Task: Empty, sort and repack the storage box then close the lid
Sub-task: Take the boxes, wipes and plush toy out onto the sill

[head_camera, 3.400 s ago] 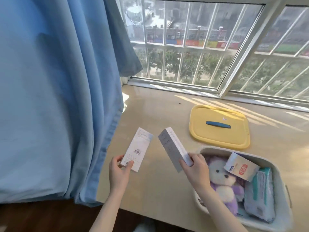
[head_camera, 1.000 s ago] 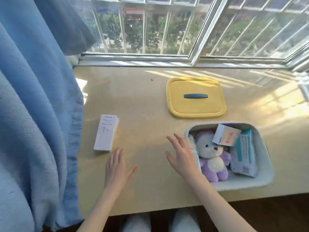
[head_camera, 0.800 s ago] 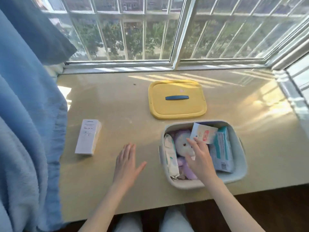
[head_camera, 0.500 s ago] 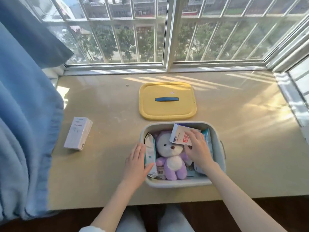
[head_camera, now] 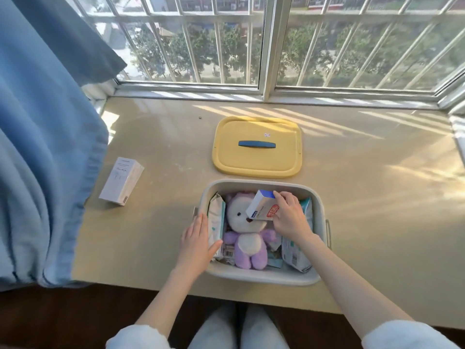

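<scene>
The open grey storage box sits near the front edge of the beige sill. Inside lie a purple and white plush bear, a wipes pack standing at the left wall and another wipes pack at the right. My right hand is shut on a small white box with red print, tilted above the bear's head. My left hand grips the box's left rim, thumb against the left wipes pack. The yellow lid with a blue handle lies flat behind the box.
Two stacked white cartons lie on the sill at the left, close to a blue curtain that drapes over the sill's left end. A barred window runs along the back. My knees show below the sill's front edge.
The two white cartons were set down at the left. My right hand went into the box and gripped the small white box, now tilted up. My left hand moved onto the box's left rim.
</scene>
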